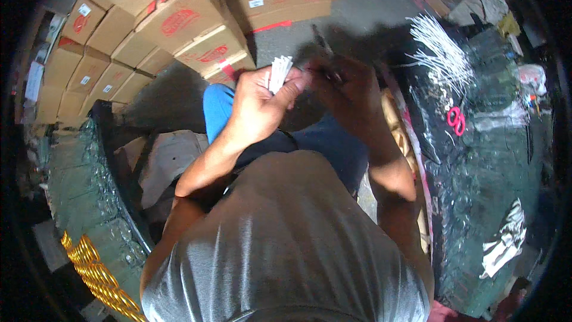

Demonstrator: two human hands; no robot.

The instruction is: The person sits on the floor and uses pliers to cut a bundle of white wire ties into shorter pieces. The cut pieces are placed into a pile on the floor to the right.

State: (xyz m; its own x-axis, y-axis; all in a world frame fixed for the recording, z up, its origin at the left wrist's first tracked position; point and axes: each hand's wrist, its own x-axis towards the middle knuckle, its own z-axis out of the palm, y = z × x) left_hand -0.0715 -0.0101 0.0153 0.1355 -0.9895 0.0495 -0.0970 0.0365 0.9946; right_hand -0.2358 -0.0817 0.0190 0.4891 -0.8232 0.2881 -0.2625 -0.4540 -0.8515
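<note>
Stacked cartons (176, 21) rise left of a bundle of white strips (279, 74) clasped in the left hand (259, 102); just right of the bundle, the right hand (345, 86) is too shadowed to tell its grip. The step looks like gathering; the next move calls for steadiness.

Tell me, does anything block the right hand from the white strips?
Only the thumb of the left hand: it lies across the lower part of the white strips, toward the right hand. Nothing else visible stands between, and the strips' upper ends stick out. The right hand is in shadow.
</note>
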